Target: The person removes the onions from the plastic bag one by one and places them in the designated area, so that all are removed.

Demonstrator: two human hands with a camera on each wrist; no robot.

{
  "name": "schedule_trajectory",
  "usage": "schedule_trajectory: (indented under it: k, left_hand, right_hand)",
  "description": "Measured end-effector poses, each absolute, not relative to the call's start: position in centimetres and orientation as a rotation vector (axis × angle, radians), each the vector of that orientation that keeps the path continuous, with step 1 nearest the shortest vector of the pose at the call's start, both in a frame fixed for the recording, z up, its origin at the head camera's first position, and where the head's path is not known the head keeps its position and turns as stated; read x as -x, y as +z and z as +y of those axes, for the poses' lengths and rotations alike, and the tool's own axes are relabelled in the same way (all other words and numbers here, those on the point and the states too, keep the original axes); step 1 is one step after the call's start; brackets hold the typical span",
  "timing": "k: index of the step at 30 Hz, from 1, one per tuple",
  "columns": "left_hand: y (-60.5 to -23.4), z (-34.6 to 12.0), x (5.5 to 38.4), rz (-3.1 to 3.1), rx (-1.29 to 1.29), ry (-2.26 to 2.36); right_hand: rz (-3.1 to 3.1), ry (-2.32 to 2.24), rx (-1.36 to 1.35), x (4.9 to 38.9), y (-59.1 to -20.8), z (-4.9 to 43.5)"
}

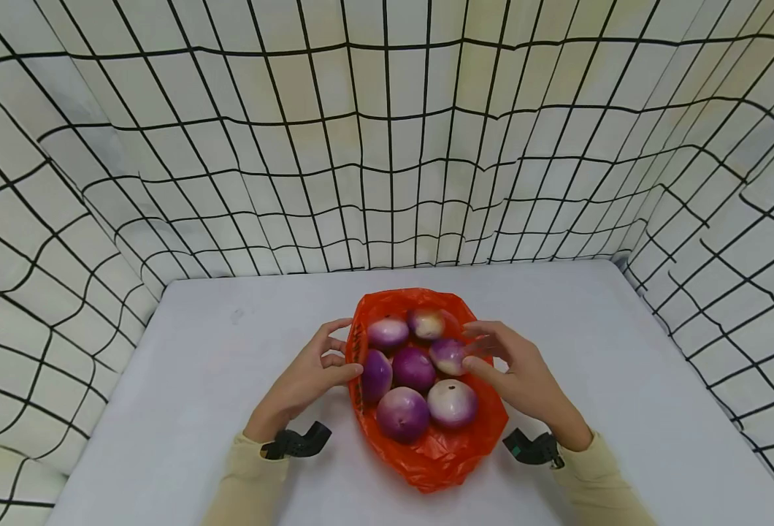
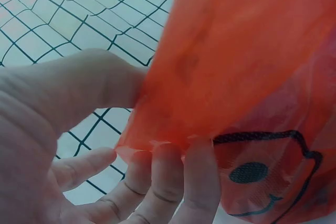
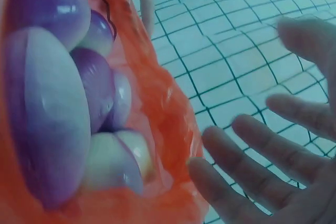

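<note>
Several glossy purple-and-white onions [image 1: 414, 369] lie in an orange-red plastic bag [image 1: 433, 464], its mouth spread wide toward the head camera. At the bag's left rim, my left hand [image 1: 308, 376] pinches the plastic, the thumb on the inner side and the fingers outside. The left wrist view shows those fingers [image 2: 168, 174] under the thin sheet, beside a black printed face on the bag. My right hand [image 1: 521, 369] is at the right rim, fingers spread. In the right wrist view its fingertips [image 3: 212, 135] come near the bag's edge; whether they touch it I cannot tell.
A white table [image 1: 229, 351] carries the bag. White walls covered with black grid netting [image 1: 387, 139] rise at the back and both sides. Each wrist wears a black camera mount [image 1: 298, 442].
</note>
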State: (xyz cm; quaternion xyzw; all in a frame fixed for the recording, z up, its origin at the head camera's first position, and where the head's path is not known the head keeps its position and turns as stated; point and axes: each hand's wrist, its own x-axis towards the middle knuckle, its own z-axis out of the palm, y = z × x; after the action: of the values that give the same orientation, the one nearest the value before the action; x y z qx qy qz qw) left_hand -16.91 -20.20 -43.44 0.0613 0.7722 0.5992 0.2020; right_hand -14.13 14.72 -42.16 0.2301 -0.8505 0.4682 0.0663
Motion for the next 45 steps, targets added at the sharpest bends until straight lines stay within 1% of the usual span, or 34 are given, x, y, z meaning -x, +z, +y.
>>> schedule_trajectory:
  k: [6, 11, 16, 25, 45]
  left_hand:
    - [-43.5, -19.8, 16.6, 2.188, -0.129, 1.628]
    - [-43.4, -19.3, 16.6, 2.192, -0.136, 1.658]
    - [-43.1, -19.2, 16.8, 2.230, -0.091, 1.662]
    - [-43.0, -19.4, 16.6, 2.291, -0.143, 1.629]
    - [-43.0, -19.5, 16.6, 2.230, -0.179, 1.638]
  right_hand:
    - [-2.629, 1.354, -0.873, 13.3, -42.6, 14.0]
    - [-2.719, 1.361, -0.943, 13.4, -42.7, 13.9]
    - [-2.853, 1.370, -1.000, 13.9, -42.6, 13.7]
    - [-3.017, 1.165, -0.985, 13.9, -42.5, 13.3]
    - [-3.088, 1.104, -0.989, 14.1, -42.9, 14.0]
